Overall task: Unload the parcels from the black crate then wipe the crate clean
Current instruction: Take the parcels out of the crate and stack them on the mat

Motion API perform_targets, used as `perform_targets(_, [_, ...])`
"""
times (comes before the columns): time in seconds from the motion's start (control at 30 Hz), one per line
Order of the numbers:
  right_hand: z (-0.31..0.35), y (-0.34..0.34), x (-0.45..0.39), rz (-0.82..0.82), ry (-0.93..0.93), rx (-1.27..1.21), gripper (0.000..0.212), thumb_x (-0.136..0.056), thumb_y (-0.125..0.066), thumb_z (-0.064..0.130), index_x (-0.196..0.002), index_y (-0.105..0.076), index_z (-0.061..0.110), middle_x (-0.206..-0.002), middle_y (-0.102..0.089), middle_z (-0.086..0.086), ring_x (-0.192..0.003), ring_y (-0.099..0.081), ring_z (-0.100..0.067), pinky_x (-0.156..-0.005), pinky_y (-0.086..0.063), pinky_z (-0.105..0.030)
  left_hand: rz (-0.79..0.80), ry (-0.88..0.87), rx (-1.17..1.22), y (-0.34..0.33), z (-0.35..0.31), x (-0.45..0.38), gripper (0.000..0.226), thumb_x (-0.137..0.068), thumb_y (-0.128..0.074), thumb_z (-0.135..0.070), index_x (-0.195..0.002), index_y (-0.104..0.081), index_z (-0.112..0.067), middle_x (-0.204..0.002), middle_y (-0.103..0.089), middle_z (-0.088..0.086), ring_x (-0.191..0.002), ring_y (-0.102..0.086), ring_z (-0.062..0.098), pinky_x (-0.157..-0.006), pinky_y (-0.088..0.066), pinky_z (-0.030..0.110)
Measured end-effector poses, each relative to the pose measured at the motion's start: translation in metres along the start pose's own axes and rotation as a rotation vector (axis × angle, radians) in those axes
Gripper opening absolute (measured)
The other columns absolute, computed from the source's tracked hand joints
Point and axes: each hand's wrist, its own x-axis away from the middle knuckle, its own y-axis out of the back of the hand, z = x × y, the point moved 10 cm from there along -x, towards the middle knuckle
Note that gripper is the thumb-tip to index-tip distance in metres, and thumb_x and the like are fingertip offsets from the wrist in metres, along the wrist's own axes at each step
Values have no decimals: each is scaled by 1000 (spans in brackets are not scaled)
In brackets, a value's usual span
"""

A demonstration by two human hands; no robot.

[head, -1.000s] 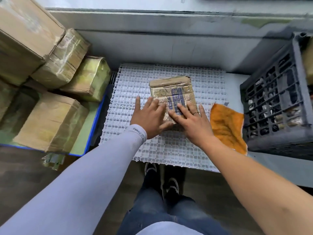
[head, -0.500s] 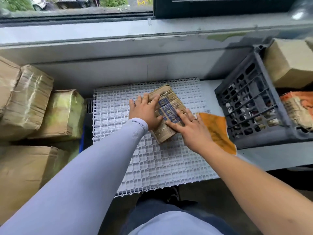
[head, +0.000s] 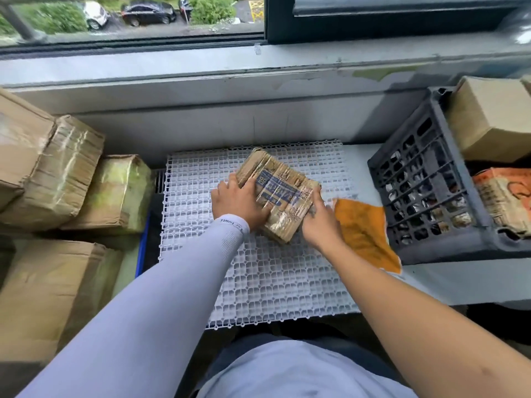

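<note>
Your left hand (head: 238,201) and right hand (head: 317,216) grip one taped parcel (head: 280,193) on the white mat (head: 273,282). Black crate (head: 425,193) still holds parcels; orange cloth (head: 363,234) unused, wiping not started.

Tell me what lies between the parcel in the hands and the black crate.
In the head view, an orange cloth lies between the parcel and the black crate, on the ledge.
</note>
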Motion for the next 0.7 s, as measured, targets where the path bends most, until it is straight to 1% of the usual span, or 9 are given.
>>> perform_targets(0.03, [2,-3,-2,34,8,-59,74,-107,-39,20,-158,0,57,-112,-61,-13,-69,-59,-21,-49,-43,-29,6,44,11,-1,5,6,75,-81,-58,-78,-142,-45,-36,-159,-37,13,-130,-48,39,-108,-37,50])
perform_targets(0.07, [5,-3,-3,49,22,-91,70,-108,-39,24,-159,-3,55,-88,-59,-4,-56,-49,-16,-44,-36,-27,16,85,24,-4,11,13,74,-80,-59,-78,-140,-47,-35,-157,-39,13,-128,-49,39,-108,-38,50])
perform_targets(0.1, [8,-3,-5,63,33,-130,68,-108,-40,27,-160,-5,54,-81,-58,0,-54,-46,-16,-44,-35,-26,23,114,38,-7,15,18,74,-80,-61,-78,-139,-49,-35,-155,-40,13,-127,-49,39,-108,-38,49])
perform_targets(0.2, [18,-11,-9,117,37,-235,75,-106,-51,28,-160,-5,52,-102,-72,-11,-62,-52,-21,-50,-42,-32,30,179,118,-13,27,30,71,-76,-68,-74,-135,-50,-38,-150,-45,12,-125,-50,38,-106,-39,49])
perform_targets(0.37, [24,-18,-10,116,-2,-331,93,-99,-58,3,-161,-6,49,-118,-67,-5,-67,-59,-22,-46,-47,-33,22,271,407,-11,44,38,78,-77,-77,-57,-147,-45,-44,-152,-49,5,-134,-46,36,-110,-42,51])
perform_targets(0.43, [24,-20,-10,119,-9,-374,99,-94,-59,-6,-159,-11,52,-133,-63,-6,-79,-71,-28,-54,-60,-43,-10,301,521,-9,51,37,78,-78,-78,-53,-149,-45,-45,-141,-59,1,-129,-51,33,-105,-49,50])
perform_targets(0.5, [22,-23,-14,129,-2,-431,104,-90,-59,-11,-156,-15,57,-150,-53,-5,-94,-73,-37,-64,-62,-59,-31,339,693,-6,59,37,73,-79,-73,-52,-147,-48,-43,-127,-67,-4,-117,-59,27,-97,-54,43])
perform_targets(0.6, [12,-31,-31,136,9,-510,109,-85,-56,-17,-150,-20,62,-152,-51,-6,-98,-72,-42,-61,-58,-67,4,387,1070,-6,72,28,55,-88,-66,-58,-136,-54,-33,-113,-65,-11,-90,-62,11,-80,-54,30])
perform_targets(0.7, [3,-32,-36,147,-42,-561,106,-82,-53,-17,-148,-27,61,-140,-62,-7,-101,-71,-47,-62,-55,-73,196,480,1368,-8,78,27,54,-92,-50,-75,-122,-57,-30,-113,-68,0,-97,-65,22,-83,-55,41])
